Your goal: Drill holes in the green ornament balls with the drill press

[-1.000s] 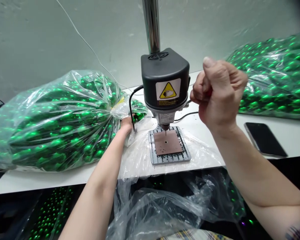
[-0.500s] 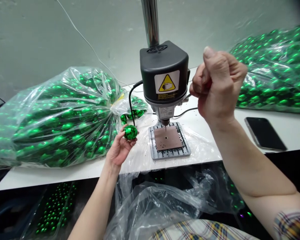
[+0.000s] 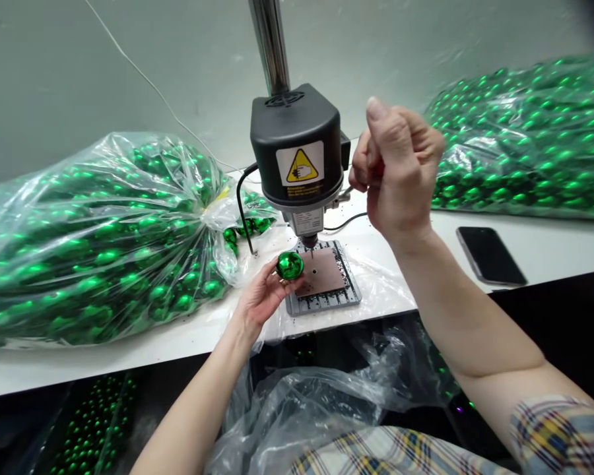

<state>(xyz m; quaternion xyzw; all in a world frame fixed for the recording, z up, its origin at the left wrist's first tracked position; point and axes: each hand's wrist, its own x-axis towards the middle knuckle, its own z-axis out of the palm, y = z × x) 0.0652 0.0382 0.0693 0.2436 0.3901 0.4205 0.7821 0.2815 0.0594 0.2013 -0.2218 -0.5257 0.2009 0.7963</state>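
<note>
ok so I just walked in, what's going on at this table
A person's left hand holds a shiny green ball just left of the drill bit, near the left edge of the brown board. The right hand is closed in a fist beside the drill, apparently gripping its lever. Plastic bags full of green balls lie on both sides, and a phone lies to the right.

My bare left forearm (image 3: 198, 402) slants in from seven o'clock. My left hand (image 3: 266, 297), just below centre, is palm up, fingers toward two o'clock, gripping against the thumb. My right forearm (image 3: 455, 297) slants up from four o'clock to my right hand (image 3: 400, 175), fisted at two o'clock, its thumb (image 3: 392, 132) toward eleven.
</note>
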